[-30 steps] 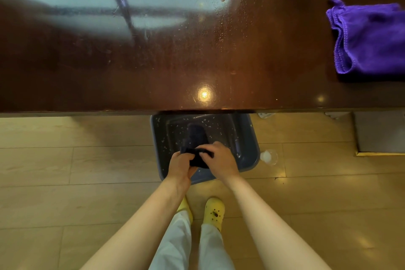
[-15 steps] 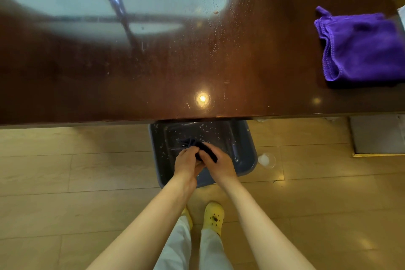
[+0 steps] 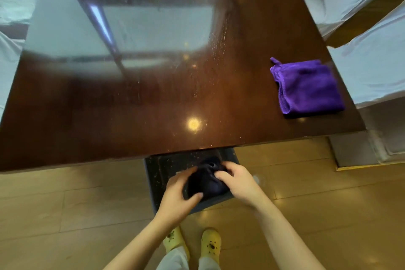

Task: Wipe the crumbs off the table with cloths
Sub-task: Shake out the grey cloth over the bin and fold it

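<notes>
A single head-worn wide-angle view is given, aimed steeply downward from above. The glossy table (image 3: 131,105) fills the upper frame; the wooden floor (image 3: 65,215) is seen along the bottom, near.

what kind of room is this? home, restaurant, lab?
Probably a dining room, maybe a restaurant: a glossy dark wood table, what look like white-covered chairs beside it, wood-look floor. Both hands bunch a dark cloth over a crumb-flecked bin.

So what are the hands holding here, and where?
Both hands, left and right, grip a bunched dark cloth by its opposite sides, over the bin.
</notes>
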A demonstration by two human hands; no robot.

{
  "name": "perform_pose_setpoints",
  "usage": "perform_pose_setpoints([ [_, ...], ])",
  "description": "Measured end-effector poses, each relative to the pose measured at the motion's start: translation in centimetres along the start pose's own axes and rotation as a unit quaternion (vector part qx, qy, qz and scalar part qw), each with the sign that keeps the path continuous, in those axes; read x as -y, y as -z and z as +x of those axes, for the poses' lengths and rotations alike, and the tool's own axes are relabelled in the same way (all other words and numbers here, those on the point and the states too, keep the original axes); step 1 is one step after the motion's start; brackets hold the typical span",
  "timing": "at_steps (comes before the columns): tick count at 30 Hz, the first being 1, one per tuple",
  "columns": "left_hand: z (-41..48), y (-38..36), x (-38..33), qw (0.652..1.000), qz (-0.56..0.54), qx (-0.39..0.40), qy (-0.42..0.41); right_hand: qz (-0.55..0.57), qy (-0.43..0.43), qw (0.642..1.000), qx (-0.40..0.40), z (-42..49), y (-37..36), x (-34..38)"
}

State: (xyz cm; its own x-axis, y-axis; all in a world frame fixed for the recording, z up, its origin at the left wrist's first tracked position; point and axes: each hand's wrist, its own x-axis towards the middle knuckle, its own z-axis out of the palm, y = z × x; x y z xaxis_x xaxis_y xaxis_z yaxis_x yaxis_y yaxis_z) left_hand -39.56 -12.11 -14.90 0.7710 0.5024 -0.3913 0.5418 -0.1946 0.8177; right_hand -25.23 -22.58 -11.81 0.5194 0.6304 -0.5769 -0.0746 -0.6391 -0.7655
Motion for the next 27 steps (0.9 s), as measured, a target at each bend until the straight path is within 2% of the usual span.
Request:
perform_pose_setpoints([
  [2, -1.0, 1.0, -1.5, 0.998, 0.019, 0.007, -0.061, 0.034, 0.007, 0.999, 0.007, -1.7, 1.7, 2.1],
  [5, -2.1, 1.8, -5.0, 0.99, 0.017, -0.014, -0.136, 0.157, 0.0, 0.987, -0.015, -3.7, 4.2, 5.3],
  [9, -1.8, 1.6, -10.5, 0.959, 0.083, -0.137, -0.236, 0.306, 0.014, 0.951, -0.028, -5.5, 7.9, 9.8],
  [12, 0.1, 2.5, -15.2, 0.941, 0.076, -0.201, -0.262, 0.34, 0.05, 0.938, -0.051, -6.8, 11.3, 13.8],
  [15, 2.4, 4.0, -20.4, 0.914, 0.133, -0.237, -0.301, 0.276, 0.096, 0.947, -0.13, -6.8, 15.7, 16.6],
  [18, 4.9, 5.3, -25.8, 0.901, 0.19, -0.229, -0.314, 0.18, 0.165, 0.965, -0.098, -6.6, 20.6, 18.7],
  [21, 8.2, 5.8, -30.8, 0.915, 0.199, -0.192, -0.294, 0.036, 0.204, 0.972, -0.113, -5.3, 24.9, 20.2],
  [25, 14.4, 5.0, -35.9, 0.956, 0.153, -0.13, -0.214, -0.049, 0.216, 0.952, -0.212, -1.2, 30.1, 21.2],
  [27, 18.0, 4.0, -37.3, 0.974, 0.12, -0.104, -0.161, -0.075, 0.201, 0.951, -0.224, 1.4, 32.8, 21.0],
])
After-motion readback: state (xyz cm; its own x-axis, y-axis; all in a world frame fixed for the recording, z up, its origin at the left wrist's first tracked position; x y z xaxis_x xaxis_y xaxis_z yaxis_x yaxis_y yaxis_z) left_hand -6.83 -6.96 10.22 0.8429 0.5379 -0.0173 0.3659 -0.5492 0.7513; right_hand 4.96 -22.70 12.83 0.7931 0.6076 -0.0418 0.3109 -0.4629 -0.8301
